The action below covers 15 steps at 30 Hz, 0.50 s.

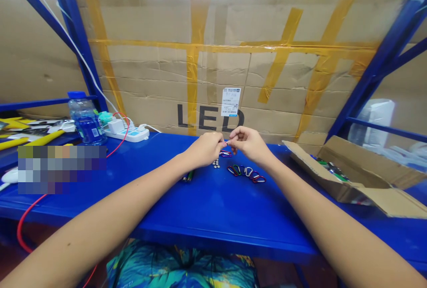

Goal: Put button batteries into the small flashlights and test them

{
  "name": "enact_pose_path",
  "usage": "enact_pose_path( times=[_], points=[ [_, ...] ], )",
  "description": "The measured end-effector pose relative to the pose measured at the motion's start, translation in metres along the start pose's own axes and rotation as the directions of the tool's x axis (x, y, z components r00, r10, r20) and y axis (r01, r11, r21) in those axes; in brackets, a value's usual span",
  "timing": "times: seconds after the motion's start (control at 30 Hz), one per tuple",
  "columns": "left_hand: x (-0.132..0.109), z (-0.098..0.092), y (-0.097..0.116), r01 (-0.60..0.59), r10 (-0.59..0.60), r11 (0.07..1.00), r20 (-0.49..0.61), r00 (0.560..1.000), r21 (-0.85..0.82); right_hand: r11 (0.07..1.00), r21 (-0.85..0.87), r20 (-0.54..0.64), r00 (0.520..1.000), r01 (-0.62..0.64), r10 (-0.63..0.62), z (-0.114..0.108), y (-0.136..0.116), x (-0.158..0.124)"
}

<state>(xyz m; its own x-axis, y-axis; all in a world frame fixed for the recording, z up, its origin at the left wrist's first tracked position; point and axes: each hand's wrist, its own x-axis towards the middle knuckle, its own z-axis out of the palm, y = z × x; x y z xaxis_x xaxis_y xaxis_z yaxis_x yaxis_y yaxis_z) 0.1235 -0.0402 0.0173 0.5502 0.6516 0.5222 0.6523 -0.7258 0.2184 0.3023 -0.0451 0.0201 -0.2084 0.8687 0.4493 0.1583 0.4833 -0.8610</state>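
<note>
My left hand (206, 148) and my right hand (249, 144) meet above the blue table, fingers pinched together. A small piece shows between the fingertips, too tiny to name. Just below them lie small round silver pieces (216, 164) in a cluster, with a few slim red and purple items (226, 154) behind. Nearer me, a row of coloured carabiners (248, 172) curves toward my right forearm. Dark green and black sticks (188, 176) lie partly hidden under my left wrist.
An open cardboard box (347, 177) with small coloured items stands on the right. At left are a blue-capped bottle (86, 121), a white power strip (128, 134) and a red cable (25, 221). A taped cardboard panel (160, 79) closes off the back between blue metal posts.
</note>
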Motion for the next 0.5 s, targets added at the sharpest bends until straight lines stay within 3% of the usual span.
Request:
enact_pose_path(
  times=[0.07, 0.23, 0.5],
  points=[
    [-0.0024, -0.0008, -0.0002, 0.009, -0.009, 0.999, -0.006, 1.000, -0.035, 1.000, 0.004, 0.027, 1.000, -0.009, 0.009, -0.0006, -0.0011, -0.0009],
    [-0.0061, -0.0020, 0.0010, -0.136, 0.134, 0.990, -0.037, 0.990, -0.046, 0.998, 0.041, 0.079, 0.996, -0.054, 0.051, -0.0024, -0.0022, -0.0011],
    [0.0003, 0.0006, 0.0053, -0.063, 0.054, 0.996, -0.136, 0.989, -0.066, 1.000, 0.007, 0.045, 0.999, -0.010, 0.010, -0.0059, -0.0083, -0.0010]
  ],
)
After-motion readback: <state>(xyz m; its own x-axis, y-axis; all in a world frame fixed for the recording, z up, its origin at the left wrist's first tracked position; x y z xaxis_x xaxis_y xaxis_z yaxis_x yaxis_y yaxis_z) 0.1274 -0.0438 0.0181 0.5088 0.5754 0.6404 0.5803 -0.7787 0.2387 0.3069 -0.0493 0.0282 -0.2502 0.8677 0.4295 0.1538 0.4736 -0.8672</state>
